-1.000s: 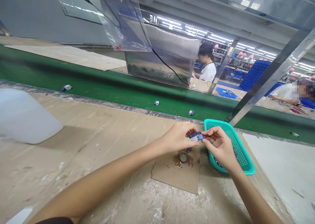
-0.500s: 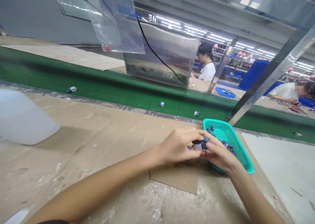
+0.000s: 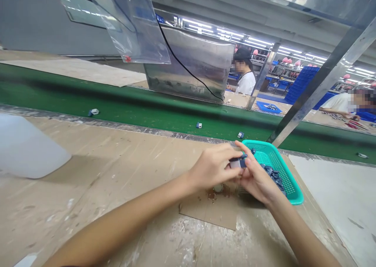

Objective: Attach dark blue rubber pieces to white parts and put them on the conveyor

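Between both hands sits a small dark blue and white plastic part [image 3: 236,163]; its exact kind does not show. My left hand [image 3: 212,166] pinches it from the left, thumb below and fingers above. My right hand [image 3: 258,177] grips its right end with the thumb, while the index finger points up and away. Right behind my right hand stands a turquoise mesh basket [image 3: 289,177] with several dark blue parts [image 3: 272,174] in it. Under the hands lies a cardboard piece [image 3: 207,217], with a small round pale thing [image 3: 217,188] and brownish spots near its upper edge.
A green conveyor belt [image 3: 152,110] crosses beyond the worktable [image 3: 117,157], carrying several small blue and white parts. A whitish plastic container [image 3: 28,145] stands at left. A slanted metal post [image 3: 311,83] rises behind the basket. Two people sit across the belt.
The parts on the belt have shifted right. My right index finger has lifted away from the held part, and the hands have moved slightly, baring the round pale thing on the cardboard.
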Motion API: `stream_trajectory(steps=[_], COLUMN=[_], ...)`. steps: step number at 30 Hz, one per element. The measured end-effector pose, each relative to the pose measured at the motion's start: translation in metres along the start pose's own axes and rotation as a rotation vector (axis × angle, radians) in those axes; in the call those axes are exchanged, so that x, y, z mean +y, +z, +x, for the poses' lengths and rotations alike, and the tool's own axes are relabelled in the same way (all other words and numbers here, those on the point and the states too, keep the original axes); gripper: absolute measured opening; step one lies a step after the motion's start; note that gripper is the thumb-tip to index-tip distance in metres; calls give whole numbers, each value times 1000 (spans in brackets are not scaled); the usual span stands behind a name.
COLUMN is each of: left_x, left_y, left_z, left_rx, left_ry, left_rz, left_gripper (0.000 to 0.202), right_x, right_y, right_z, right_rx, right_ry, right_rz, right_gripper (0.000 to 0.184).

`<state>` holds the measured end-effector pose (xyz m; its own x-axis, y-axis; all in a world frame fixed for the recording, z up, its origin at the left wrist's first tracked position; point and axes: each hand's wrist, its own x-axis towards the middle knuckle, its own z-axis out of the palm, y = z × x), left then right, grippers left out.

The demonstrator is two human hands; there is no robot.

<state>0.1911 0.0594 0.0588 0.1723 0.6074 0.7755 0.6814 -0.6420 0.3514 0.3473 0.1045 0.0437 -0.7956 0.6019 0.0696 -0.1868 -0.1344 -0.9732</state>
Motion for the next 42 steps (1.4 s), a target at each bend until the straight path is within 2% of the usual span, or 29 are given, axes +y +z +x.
stream_trajectory(steps=[2, 5, 6, 8, 10, 12, 15, 17, 19, 21, 23, 26, 30, 32, 35, 39, 42], left_x=[-30, -92, -112, -144, -162, -167, -165, -165, -166, -169, -172, -176, -174, -170, -163, -159, -155], left_y=[-5, -22, -30, -42, -47, -40, -10, 16, 37, 50, 53, 48, 45, 49, 62, 71, 64], left_z=[4, 0, -3, -10, -14, -12, 3, 18, 31, 39, 40, 34, 30, 32, 39, 44, 44], left_rx=[-87, -149, -190, -210, -220, -234, -310, -392, -451, -471, -470, -469, -456, -457, -442, -350, -251], left_ry=[-155, -535, -670, -800, -875, -901, -823, -780, -794, -828, -840, -830, -800, -792, -820, -867, -892], left_rz=[112, 415, 512, 603, 677, 748, 752, 694, 652, 639, 633, 610, 558, 516, 439, 276, 87], left_gripper=[22, 27, 30, 33, 36, 43, 50, 44, 40, 36, 33, 28, 37, 42, 36, 24, 18], right_x=[-3, -11, -14, -17, -17, -15, -13, -13, -14, -15, -15, -13, -10, -11, -14, -20, -22], right_y=[-19, -59, -71, -89, -99, -101, -101, -101, -102, -103, -105, -104, -97, -93, -88, -86, -82], right_z=[3, 2, 0, -4, -6, -5, -4, -4, -5, -6, -6, -4, -1, 0, -1, -3, -3], right_rx=[134, 258, 259, 218, 158, 95, 48, 40, 31, 15, 8, 29, 69, 77, 72, 94, 90], right_ry=[-35, 0, 49, 158, 215, 248, 265, 259, 235, 204, 173, 125, 70, 47, -1, -29, 1], right_rz=[-417, -1231, -1408, -1540, -1509, -1486, -1469, -1467, -1463, -1454, -1445, -1428, -1390, -1366, -1308, -1208, -951], right_gripper=[58, 46, 40, 33, 34, 38, 41, 38, 30, 25, 25, 27, 27, 24, 20, 14, 12])
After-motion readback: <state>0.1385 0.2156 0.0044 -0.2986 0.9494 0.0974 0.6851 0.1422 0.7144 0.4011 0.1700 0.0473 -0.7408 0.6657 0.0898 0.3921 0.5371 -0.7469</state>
